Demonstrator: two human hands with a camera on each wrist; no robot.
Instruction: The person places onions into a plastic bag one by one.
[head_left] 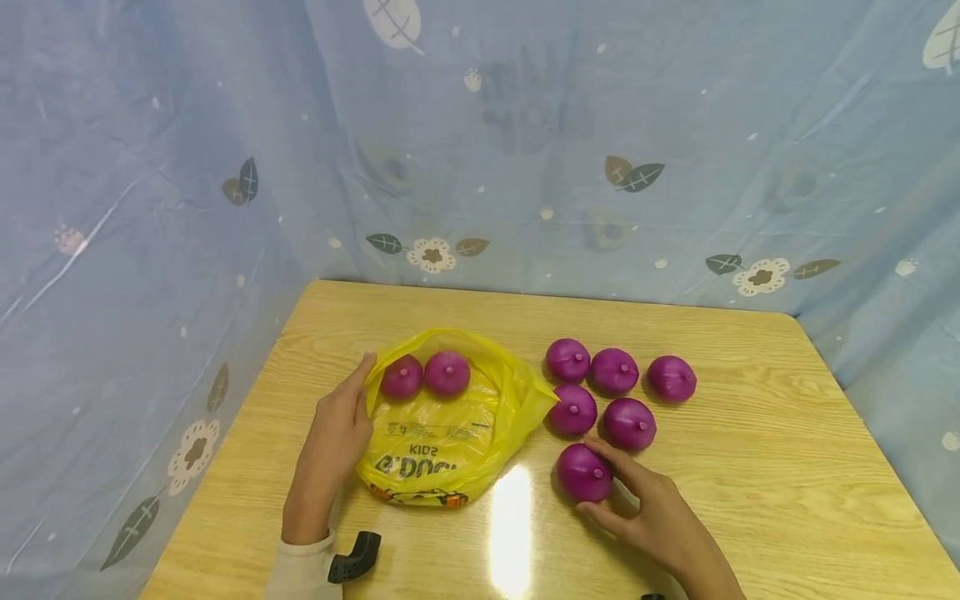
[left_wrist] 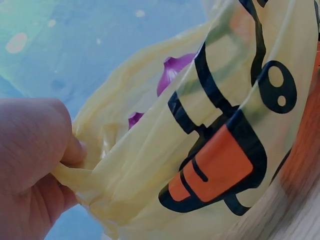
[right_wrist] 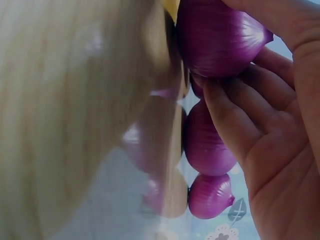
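Observation:
A yellow plastic bag (head_left: 517, 400) printed with a cartoon duck lies with its mouth spread on the table. Two purple onions (head_left: 447, 373) sit inside at its far side. My left hand (head_left: 337, 433) pinches the bag's left rim; in the left wrist view, a fold of yellow plastic (left_wrist: 75, 175) runs between thumb and fingers. Right of the bag, my right hand (head_left: 656, 512) has its thumb and fingers around the nearest purple onion (head_left: 581, 472). That onion (right_wrist: 215, 40) seems to be at the tabletop in the right wrist view. Several more onions (head_left: 629, 424) stand just beyond it.
The wooden table (head_left: 787, 467) ends at a blue patterned curtain (head_left: 525, 167) behind and on both sides. One onion (head_left: 671, 379) stands slightly apart at the right of the group. A black device (head_left: 355, 557) is at my left wrist.

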